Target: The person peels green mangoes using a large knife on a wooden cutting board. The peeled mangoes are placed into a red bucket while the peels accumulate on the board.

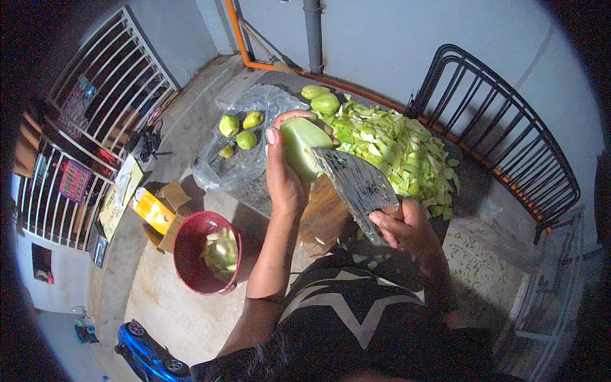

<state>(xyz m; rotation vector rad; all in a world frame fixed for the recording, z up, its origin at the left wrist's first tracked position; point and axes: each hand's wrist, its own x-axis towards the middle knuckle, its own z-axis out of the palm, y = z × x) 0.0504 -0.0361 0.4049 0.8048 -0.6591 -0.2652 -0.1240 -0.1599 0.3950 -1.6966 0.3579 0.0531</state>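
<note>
My left hand holds up a peeled pale green fruit, its cut face showing whitish flesh. In my right hand is a broad cleaver with a dark, smeared blade. The blade's tip end meets or overlaps the fruit's lower right side; whether it cuts in, I cannot tell. Below the blade, a brown wooden board partly shows. Beyond my right hand lies a large heap of green peelings. Two whole green fruits lie at its far left end.
Several yellow-green fruits lie on a clear plastic bag. To my left stands a red bucket holding pale fruit pieces in liquid. Near it are a cardboard box and a blue toy car. A black metal rack leans against the wall.
</note>
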